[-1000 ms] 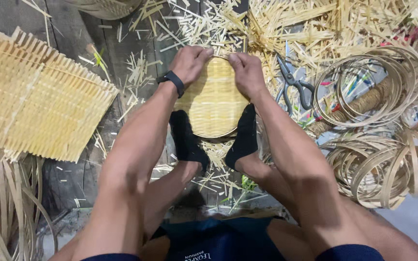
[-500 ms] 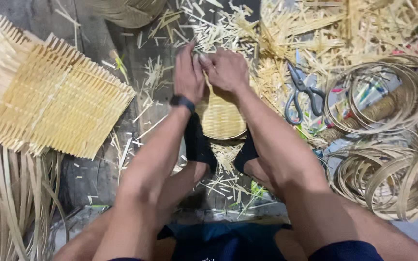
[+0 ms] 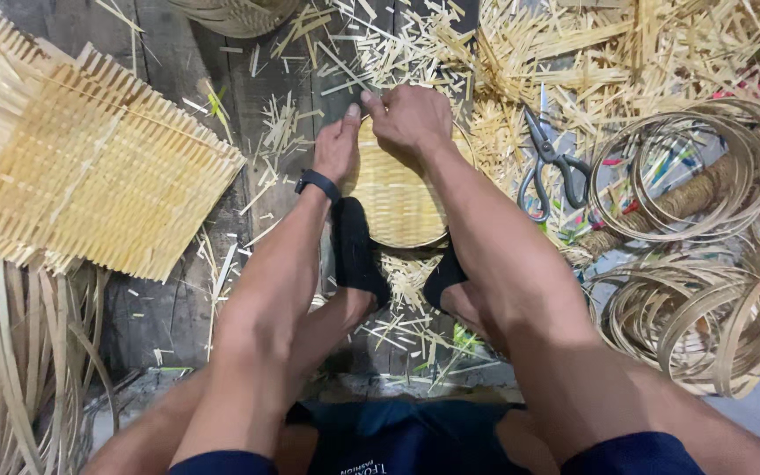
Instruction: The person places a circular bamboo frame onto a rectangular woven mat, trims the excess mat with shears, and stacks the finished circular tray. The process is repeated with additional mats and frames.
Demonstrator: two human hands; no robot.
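Observation:
A small round woven bamboo basket (image 3: 398, 198) stands on the dark plank floor, pinned between my two black-socked feet (image 3: 358, 255). My left hand (image 3: 338, 145), with a black band on its wrist, presses against the basket's left rim. My right hand (image 3: 411, 119) curls over the far top rim, gripping it. The fingertips of both hands meet at the rim's far edge. The rim under my hands is hidden.
Flat woven bamboo mats (image 3: 90, 167) lie at the left, long strips (image 3: 19, 369) below them. Scissors (image 3: 547, 163) lie right of the basket, beside stacked bamboo hoops (image 3: 697, 167) and more hoops (image 3: 705, 317). Cut splinters (image 3: 415, 44) litter the floor; another basket (image 3: 235, 13) sits at the top.
My hands have stayed on the basket's far rim while the view shifted. The basket looks more upright and its woven face shows more than half a second ago.

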